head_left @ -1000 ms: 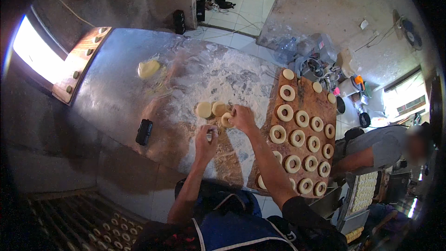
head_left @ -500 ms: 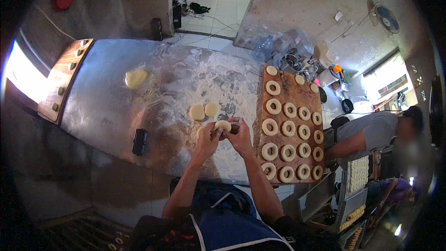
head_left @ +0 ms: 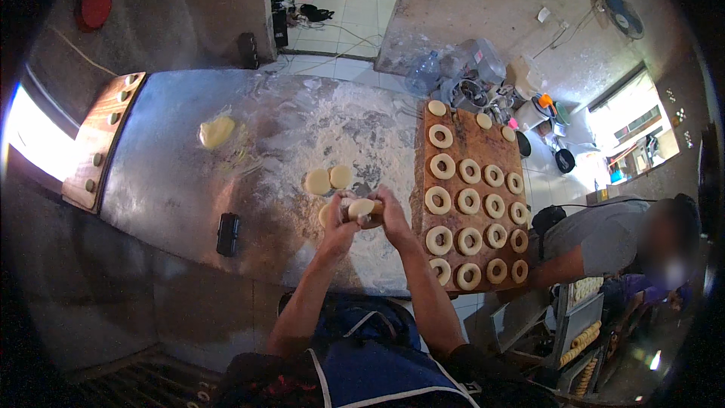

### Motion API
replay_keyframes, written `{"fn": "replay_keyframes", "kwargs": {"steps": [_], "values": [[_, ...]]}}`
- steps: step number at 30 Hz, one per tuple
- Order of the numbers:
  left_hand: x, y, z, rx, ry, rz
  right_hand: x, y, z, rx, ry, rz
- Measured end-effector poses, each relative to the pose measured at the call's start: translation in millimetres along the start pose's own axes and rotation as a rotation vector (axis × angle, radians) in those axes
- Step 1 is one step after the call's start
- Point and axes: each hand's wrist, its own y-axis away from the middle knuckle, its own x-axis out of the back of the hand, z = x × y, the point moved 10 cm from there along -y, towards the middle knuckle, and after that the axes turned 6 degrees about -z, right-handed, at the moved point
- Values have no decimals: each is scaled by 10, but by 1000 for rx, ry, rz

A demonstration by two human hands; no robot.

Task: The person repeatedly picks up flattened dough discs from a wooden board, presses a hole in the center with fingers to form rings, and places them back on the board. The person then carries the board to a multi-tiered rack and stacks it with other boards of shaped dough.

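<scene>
Both my hands hold a pale dough ring over the floured metal table. My left hand grips its left side with curled fingers. At the other side my right hand wraps round it, the fingers partly behind the dough, so the hole does not show. Just beyond lie two flat dough rounds, one on the left and one on the right. Another round is partly covered by my left hand.
A wooden board with several rows of dough rings stands right. A dough lump and a black case lie left. Another board with small pieces is far left. A person leans beside a tray rack at right.
The dough ring has turned in my hands, and its arched opening no longer shows. My right fingers have closed further round it. The person at right has shifted, and the view has moved slightly.
</scene>
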Motion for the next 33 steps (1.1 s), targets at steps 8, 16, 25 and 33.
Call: {"fn": "replay_keyframes", "kwargs": {"steps": [8, 16, 25, 33], "values": [[-263, -330, 143, -389, -940, 267, 224, 16, 125, -260, 138, -95], [-429, -675, -229, -353, -689, 260, 892, -117, -151, 20, 542, 220], [-703, -1302, -768, -62, -672, 374, 1462, -323, -385, 25, 237, 271], [-1221, -1780, -1117, -186, -700, 346, 2247, -345, -694, 222, 319, 147]]}}
